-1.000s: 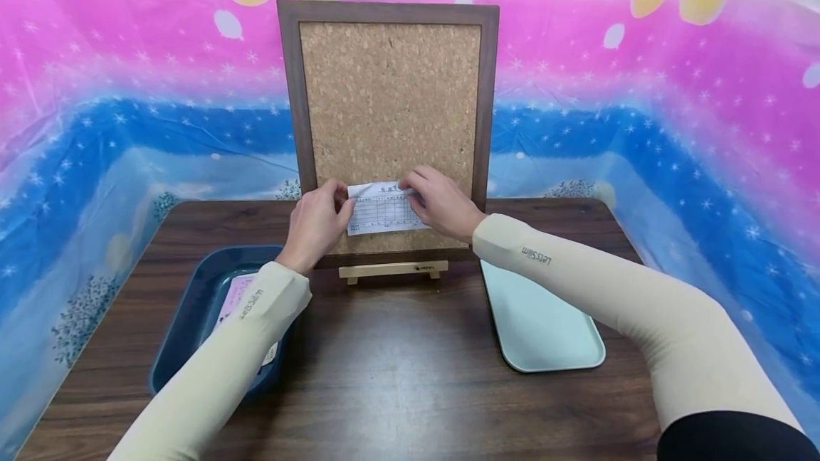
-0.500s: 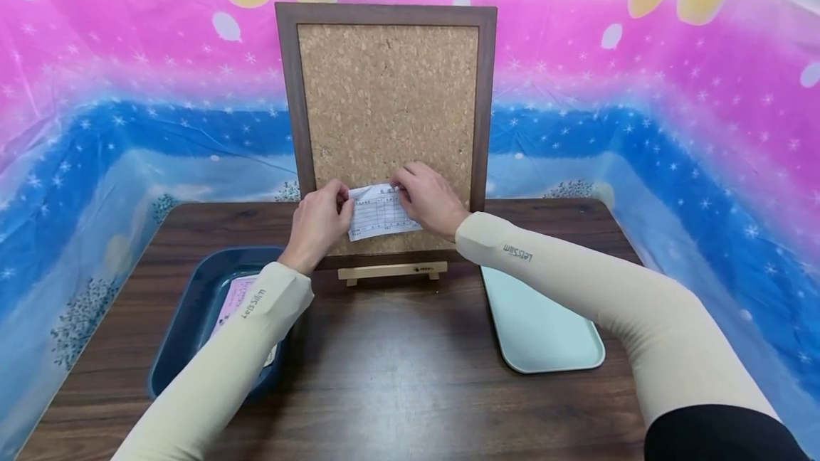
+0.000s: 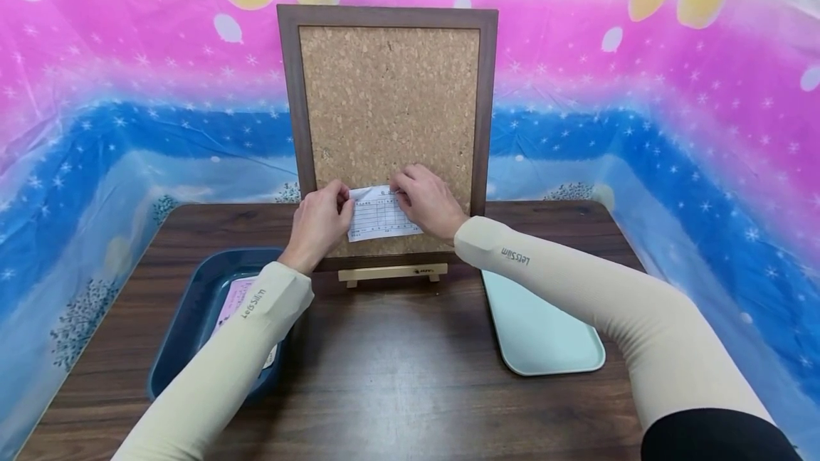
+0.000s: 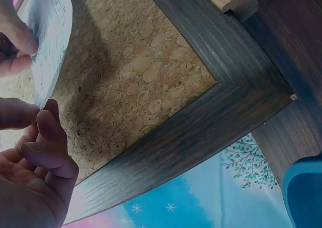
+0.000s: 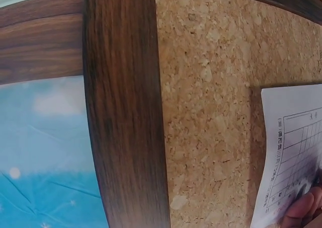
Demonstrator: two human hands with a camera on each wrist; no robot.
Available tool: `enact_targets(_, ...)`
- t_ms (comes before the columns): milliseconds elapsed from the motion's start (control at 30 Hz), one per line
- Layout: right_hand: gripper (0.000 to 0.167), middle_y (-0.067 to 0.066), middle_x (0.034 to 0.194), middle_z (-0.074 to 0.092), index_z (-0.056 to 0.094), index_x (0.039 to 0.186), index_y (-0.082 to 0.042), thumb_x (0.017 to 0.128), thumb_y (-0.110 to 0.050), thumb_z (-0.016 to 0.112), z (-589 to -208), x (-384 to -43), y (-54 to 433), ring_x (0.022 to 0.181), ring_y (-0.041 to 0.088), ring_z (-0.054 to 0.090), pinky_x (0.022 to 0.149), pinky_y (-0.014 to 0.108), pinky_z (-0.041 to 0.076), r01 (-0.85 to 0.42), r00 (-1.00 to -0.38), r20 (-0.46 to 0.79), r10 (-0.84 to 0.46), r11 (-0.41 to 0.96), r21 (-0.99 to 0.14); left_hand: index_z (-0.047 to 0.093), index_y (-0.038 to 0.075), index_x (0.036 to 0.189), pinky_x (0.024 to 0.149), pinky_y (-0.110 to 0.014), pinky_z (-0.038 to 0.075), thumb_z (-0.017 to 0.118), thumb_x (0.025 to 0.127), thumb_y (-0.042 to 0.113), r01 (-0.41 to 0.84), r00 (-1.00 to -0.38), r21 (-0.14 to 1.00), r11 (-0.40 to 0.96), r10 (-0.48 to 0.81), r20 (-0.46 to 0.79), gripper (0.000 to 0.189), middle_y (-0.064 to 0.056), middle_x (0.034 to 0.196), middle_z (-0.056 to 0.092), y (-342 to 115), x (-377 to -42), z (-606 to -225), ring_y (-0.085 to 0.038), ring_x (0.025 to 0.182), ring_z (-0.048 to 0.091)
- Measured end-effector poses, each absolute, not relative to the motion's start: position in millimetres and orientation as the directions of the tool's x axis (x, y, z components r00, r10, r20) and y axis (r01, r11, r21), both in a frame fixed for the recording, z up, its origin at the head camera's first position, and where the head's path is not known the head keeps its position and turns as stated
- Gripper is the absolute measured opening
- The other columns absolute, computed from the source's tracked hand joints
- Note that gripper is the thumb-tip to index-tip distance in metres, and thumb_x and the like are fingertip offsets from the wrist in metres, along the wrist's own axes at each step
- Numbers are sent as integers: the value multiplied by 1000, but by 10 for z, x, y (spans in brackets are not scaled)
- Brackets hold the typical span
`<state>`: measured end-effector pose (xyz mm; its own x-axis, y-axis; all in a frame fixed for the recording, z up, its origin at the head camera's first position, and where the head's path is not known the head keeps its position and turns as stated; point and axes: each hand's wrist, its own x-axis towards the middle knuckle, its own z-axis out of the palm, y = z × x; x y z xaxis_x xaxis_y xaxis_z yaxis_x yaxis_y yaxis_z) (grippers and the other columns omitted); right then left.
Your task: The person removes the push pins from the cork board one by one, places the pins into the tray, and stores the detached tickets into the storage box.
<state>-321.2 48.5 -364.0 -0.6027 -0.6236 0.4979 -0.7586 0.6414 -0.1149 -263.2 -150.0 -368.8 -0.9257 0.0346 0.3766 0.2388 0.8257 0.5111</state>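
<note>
A small white printed form (image 3: 374, 215) with a ruled table lies across the lower part of a framed cork board (image 3: 391, 98). In the head view my left hand (image 3: 318, 223) pinches the form's left edge between thumb and fingertips. My right hand (image 3: 430, 199) has curled fingers at the top edge, right of its middle, and covers the form's right part. In the left wrist view the form (image 4: 53, 36) bows away from the cork, with my left hand (image 4: 37, 167) at its edge. The right wrist view shows right fingertips (image 5: 302, 208) gripping the form (image 5: 289, 152); a dark spot there is unclear.
A wooden stand (image 3: 392, 273) supports the board on the brown table (image 3: 391, 375). At the left, a dark blue tray (image 3: 173, 333) holds a pink card (image 3: 234, 299), partly behind my sleeve. A pale green tray (image 3: 544, 326) lies at right. A patterned cloth hangs behind.
My right hand has shifted a little left along the form's top edge. The form tilted up at its right side, then came back closer to level. My left hand stays nearly still.
</note>
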Motion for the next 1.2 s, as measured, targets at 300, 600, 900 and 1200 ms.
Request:
enact_targets(300,6,1,91,58,64,92,-9,87,-6,65,-3676,-3214,495,84,16,51,73,29,44,-770,-578,535,-616,629,-109,58,5,94,58,-38,44,54,95,14,254,-917,507,824,38,398,11,-11,84,64,-1503,-2642,-3689,-23,66,58)
enact_targets(600,6,1,91,58,65,91,-8,87,-5,65,-3706,-3202,490,84,16,53,74,28,44,-774,-570,559,-602,621,-120,57,5,94,58,-38,44,54,95,15,258,-914,513,819,35,404,10,-10,84,64,-1505,-2638,-3686,-23,65,58)
enact_targets(900,6,1,89,58,65,93,-7,88,-5,64,-3777,-3195,495,81,15,52,71,26,43,-781,-537,607,-585,618,-95,57,5,92,58,-38,44,54,95,14,274,-909,510,815,45,415,10,-9,82,64,-1508,-2635,-3697,-23,65,58)
enact_targets(1200,7,3,92,58,64,94,-6,91,-2,59,-3778,-3190,481,86,18,54,77,29,44,-785,-543,591,-596,610,-106,58,5,94,60,-38,44,54,95,15,272,-914,527,805,45,403,10,-9,84,64,-1527,-2632,-3697,-23,67,58)
